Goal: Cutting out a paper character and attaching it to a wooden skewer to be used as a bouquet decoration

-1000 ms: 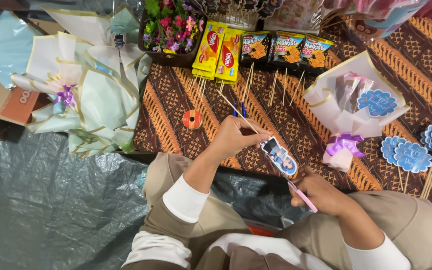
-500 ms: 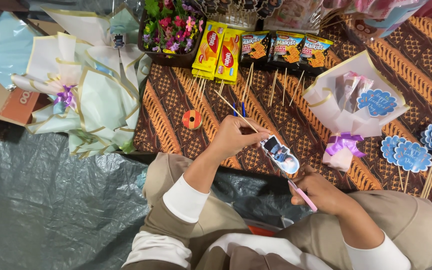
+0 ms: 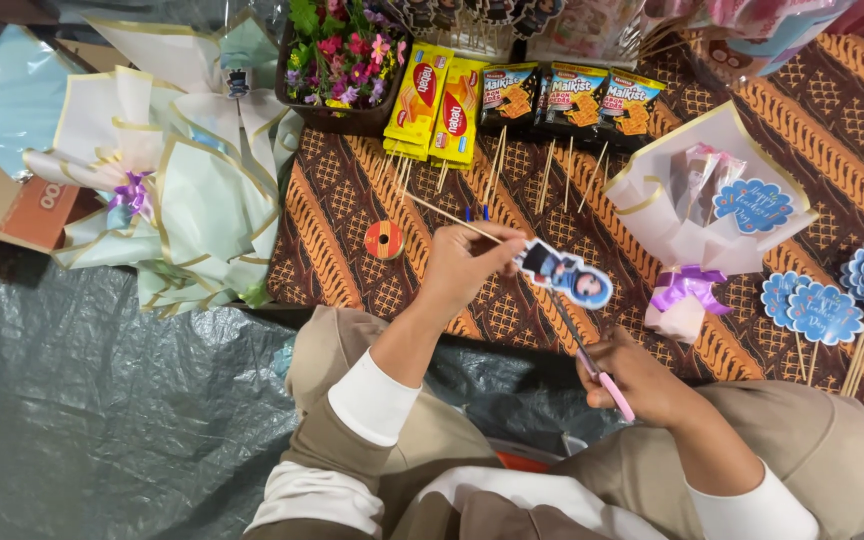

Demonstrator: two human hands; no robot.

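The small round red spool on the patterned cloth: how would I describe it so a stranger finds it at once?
Start at the brown patterned cloth and find the tray of flowers at its far edge. Come straight toward the person, to just left of the left hand. There lies the red spool, a flat disc, the only round thing among thin wooden skewers.

Likely a home craft workspace on the floor: patterned batik cloth (image 3: 592, 210) over a grey tarpaulin (image 3: 102, 400), paper-wrapped bouquets (image 3: 172, 170), snack packets (image 3: 512, 95), wooden skewers (image 3: 552, 175) and blue paper toppers (image 3: 822, 305) laid out.
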